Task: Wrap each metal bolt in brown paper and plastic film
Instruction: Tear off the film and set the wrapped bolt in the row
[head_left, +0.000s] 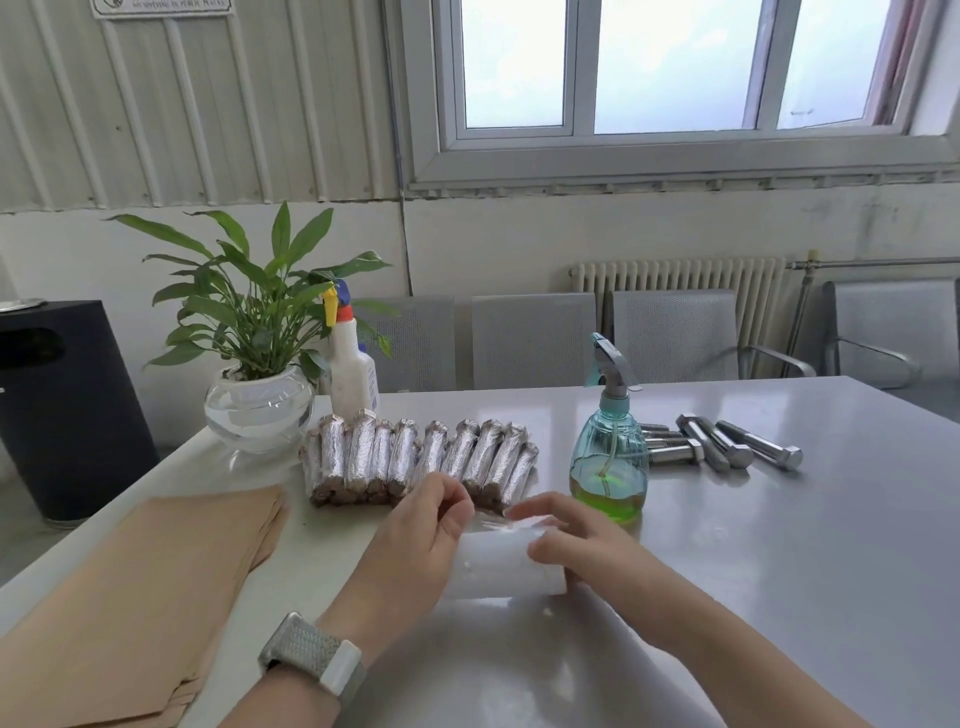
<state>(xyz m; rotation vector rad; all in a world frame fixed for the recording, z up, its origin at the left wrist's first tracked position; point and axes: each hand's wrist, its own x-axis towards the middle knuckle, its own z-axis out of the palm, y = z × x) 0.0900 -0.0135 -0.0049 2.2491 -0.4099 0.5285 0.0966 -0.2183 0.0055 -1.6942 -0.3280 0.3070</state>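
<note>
Film step: your left hand and right hand both grip the film roll near the spray bottle. Next, prob. find its loose edge.

Both forearms reach in from the bottom edge and angle toward each other, bare to the wrist, the left wrist wearing a watch on a woven band. The left hand sits palm inward, its fingers curled and its thumb and fingertips pinched together up top. The right hand lies palm down, fingers bent and spread, thumb tucked in toward the left.
</note>
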